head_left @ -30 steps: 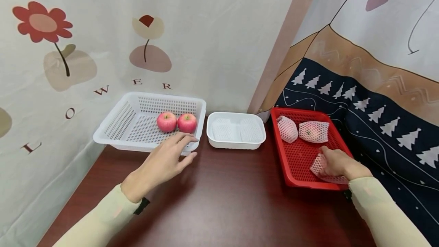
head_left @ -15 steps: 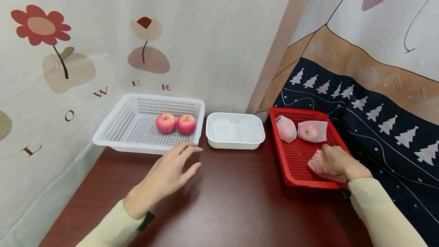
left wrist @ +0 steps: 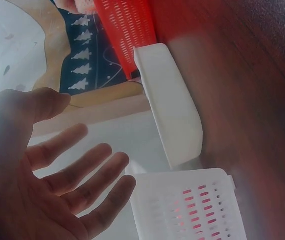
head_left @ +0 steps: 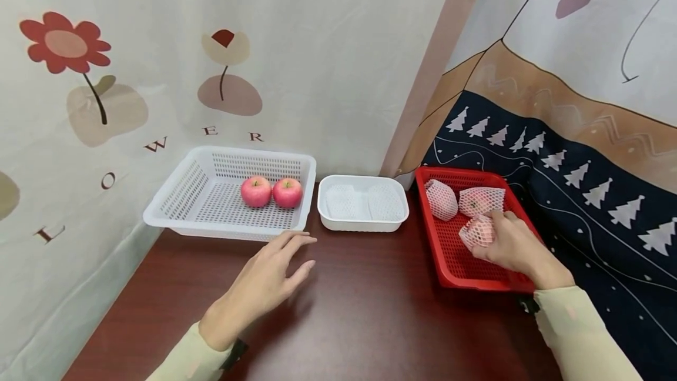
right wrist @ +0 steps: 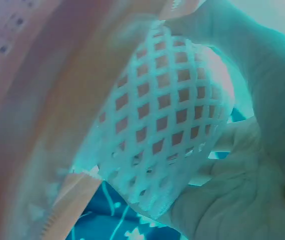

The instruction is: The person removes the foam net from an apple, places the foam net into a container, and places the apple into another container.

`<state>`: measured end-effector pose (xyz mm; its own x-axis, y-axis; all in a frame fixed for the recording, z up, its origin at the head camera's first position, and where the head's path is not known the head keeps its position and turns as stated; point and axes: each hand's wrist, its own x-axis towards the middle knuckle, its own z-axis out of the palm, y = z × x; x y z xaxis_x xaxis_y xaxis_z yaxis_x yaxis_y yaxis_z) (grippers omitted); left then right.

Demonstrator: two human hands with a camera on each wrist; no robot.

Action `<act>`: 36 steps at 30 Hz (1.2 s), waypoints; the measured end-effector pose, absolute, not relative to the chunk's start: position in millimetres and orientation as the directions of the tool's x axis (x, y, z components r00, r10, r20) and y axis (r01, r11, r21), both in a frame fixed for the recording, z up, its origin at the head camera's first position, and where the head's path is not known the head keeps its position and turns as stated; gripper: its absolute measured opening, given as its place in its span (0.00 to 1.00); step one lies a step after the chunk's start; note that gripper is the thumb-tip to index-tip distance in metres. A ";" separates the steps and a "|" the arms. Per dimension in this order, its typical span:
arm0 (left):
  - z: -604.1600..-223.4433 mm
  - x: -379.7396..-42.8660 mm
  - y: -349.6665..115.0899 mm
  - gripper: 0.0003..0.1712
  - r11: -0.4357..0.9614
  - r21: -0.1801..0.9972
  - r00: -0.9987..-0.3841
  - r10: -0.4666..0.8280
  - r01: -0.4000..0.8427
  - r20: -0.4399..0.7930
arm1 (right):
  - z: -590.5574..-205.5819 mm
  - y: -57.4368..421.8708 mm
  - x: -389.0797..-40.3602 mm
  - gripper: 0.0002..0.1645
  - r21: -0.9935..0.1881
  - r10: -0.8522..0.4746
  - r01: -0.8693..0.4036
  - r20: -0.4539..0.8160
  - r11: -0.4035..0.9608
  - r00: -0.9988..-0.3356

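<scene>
My right hand (head_left: pixel 512 244) grips an apple in a white foam net (head_left: pixel 478 232) over the red basket (head_left: pixel 446 272). In the right wrist view the thumb and fingers curl round the netted apple (right wrist: pixel 162 110). Two more netted apples, one at the left (head_left: pixel 442 199) and one at the back (head_left: pixel 482 200), lie in that basket. My left hand (head_left: pixel 264 287) hovers over the table in front of the white basket (head_left: pixel 185 225), its fingers spread and holding nothing. Inside the white basket sit two bare red apples, a left one (head_left: pixel 256 191) and a right one (head_left: pixel 288 193).
Between the baskets stands a small white tray (head_left: pixel 364 224) with two netting-like pieces inside. All three containers are on a dark reddish-brown table (head_left: pixel 381 310). A printed curtain (head_left: pixel 338 63) hangs close behind them, and dark cloth with white trees borders the right side.
The right hand has lifted the netted apple from the front of the red basket and brought it back and slightly left. My left hand has shifted a little to the right and nearer.
</scene>
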<state>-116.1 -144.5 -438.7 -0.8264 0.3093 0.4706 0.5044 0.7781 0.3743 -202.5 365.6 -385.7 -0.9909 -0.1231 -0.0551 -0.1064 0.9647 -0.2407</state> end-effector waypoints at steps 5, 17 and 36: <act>-441.7 -113.9 -142.2 0.24 0.776 0.383 -0.828 0.301 0.501 0.473 | -379.4 348.8 -189.6 0.60 -0.305 -0.153 -0.158 0.040 0.939 -0.987; -446.5 -112.9 -139.2 0.24 0.774 0.414 -0.847 0.282 0.479 0.451 | -376.4 302.6 -167.8 0.52 -0.394 -0.197 -0.288 0.256 0.873 -0.946; -439.7 -123.0 -122.7 0.24 0.731 0.446 -0.837 0.322 0.516 0.442 | -387.8 247.8 -152.3 0.53 -0.457 -0.270 -0.443 0.395 0.772 -0.878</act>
<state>-123.0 -122.7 -439.7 -0.8373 0.3216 0.4421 0.5163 0.7313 0.4458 -152.3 247.8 -387.8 -0.8782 -0.2702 0.3948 -0.4427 0.7716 -0.4568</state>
